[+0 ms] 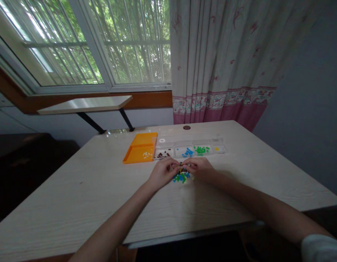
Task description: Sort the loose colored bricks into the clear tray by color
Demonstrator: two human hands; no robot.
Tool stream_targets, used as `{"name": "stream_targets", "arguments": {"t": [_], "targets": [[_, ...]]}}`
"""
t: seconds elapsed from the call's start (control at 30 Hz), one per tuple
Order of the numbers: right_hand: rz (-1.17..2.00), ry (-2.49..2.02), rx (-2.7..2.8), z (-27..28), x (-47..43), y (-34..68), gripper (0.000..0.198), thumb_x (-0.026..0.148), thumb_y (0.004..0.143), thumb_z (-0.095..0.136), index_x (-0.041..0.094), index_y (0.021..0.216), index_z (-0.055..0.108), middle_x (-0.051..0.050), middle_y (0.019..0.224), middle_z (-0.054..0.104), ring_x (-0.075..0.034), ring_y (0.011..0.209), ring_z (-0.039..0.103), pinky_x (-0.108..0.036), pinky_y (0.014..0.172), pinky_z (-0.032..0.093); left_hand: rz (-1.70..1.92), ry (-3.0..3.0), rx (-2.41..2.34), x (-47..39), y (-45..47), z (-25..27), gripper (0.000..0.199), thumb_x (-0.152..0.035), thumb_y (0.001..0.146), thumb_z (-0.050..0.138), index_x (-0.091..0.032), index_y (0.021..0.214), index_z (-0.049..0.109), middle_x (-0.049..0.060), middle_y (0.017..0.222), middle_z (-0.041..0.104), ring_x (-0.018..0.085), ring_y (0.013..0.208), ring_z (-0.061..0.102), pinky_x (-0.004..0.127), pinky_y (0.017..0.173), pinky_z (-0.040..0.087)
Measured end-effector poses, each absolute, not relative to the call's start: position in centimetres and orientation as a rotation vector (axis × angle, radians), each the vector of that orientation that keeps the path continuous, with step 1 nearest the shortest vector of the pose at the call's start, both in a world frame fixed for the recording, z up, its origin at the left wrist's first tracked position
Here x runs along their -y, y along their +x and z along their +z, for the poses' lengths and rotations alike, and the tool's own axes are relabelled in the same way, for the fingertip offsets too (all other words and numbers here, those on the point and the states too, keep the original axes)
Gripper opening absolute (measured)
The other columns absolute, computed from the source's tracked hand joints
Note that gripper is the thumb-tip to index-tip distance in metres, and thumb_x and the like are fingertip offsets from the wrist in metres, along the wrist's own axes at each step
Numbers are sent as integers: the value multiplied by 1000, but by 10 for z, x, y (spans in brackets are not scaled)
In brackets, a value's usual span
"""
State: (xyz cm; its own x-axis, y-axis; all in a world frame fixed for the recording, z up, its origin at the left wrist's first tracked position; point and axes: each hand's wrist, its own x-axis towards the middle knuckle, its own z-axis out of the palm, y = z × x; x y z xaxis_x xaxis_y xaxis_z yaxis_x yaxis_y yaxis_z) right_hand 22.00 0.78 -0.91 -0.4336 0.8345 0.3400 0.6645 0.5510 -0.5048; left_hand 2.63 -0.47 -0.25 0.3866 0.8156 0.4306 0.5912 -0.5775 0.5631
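My left hand point(165, 171) and my right hand point(200, 169) meet over a small heap of mixed building pieces point(181, 177) in blue, green, dark brown and yellow. Both hands are closed in a pinch, fingertips nearly touching. Whatever lies between them is too small to make out. Just behind the hands stands a clear compartment tray point(172, 147). It holds dark brown pieces point(163, 154), blue pieces point(187, 152), green pieces point(201, 150) and a little yellow point(217, 149) in separate sections. An orange open case point(141, 145) adjoins its left end, with pale pieces point(147, 155) inside.
Everything lies on a pale wooden table point(103, 189). A raised shelf point(86, 104) on black legs stands at the back left. A round cable hole point(186, 127) is near the rear edge. Behind are a barred window point(130, 43) and a patterned curtain point(217, 54).
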Motion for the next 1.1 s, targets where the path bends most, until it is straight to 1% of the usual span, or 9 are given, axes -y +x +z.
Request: {"name": "stream_targets", "arguments": {"t": [0.13,0.27,0.4,0.53,0.7,0.9,1.1], "targets": [[420,-1182,2234,-6,-8,221,21,36,79,54,22,89,68,3,58,58,-8,50,46,-18,51,31,1045,2305,-1229,6,27,-1,9,-23,77,57,-17,80,64,1,69,58,10,61,51,20,57,40],[402,-1208,2284,-2,-16,234,23,37,80,52,22,89,67,4,53,53,-8,49,45,-18,49,29,1127,2312,-1240,6,21,1,13,-25,79,54,-17,83,64,3,72,59,9,57,48,19,53,38],[348,-1199,2507,2,-24,253,21,33,81,50,22,87,67,2,59,58,-9,53,48,-19,53,29,1232,2320,-1288,6,11,6,17,-27,81,52,-16,85,64,4,77,61,9,58,48,19,52,38],[313,-1226,2643,9,-24,260,21,33,83,49,22,86,66,0,64,61,-11,58,51,-20,54,29,1348,2274,-1369,6,3,12,15,-27,81,53,-16,83,64,4,75,61,11,65,52,20,56,40],[342,-1262,2695,16,-20,259,23,38,82,50,22,83,66,-2,62,61,-13,58,53,-22,54,30,1381,2233,-1387,6,0,13,17,-30,80,54,-16,82,64,4,75,61,11,63,52,21,57,41],[374,-1248,2727,18,-20,262,20,36,80,52,24,88,67,-2,67,63,-14,63,55,-22,57,32,1399,2219,-1391,6,1,11,17,-31,80,55,-17,83,64,3,74,61,11,61,51,21,56,41],[442,-1211,2726,17,-21,262,20,36,80,52,26,91,66,0,71,64,-14,64,55,-21,58,33,1427,2234,-1386,6,0,13,15,-30,80,55,-17,82,64,2,74,61,10,60,51,20,55,40]]}}
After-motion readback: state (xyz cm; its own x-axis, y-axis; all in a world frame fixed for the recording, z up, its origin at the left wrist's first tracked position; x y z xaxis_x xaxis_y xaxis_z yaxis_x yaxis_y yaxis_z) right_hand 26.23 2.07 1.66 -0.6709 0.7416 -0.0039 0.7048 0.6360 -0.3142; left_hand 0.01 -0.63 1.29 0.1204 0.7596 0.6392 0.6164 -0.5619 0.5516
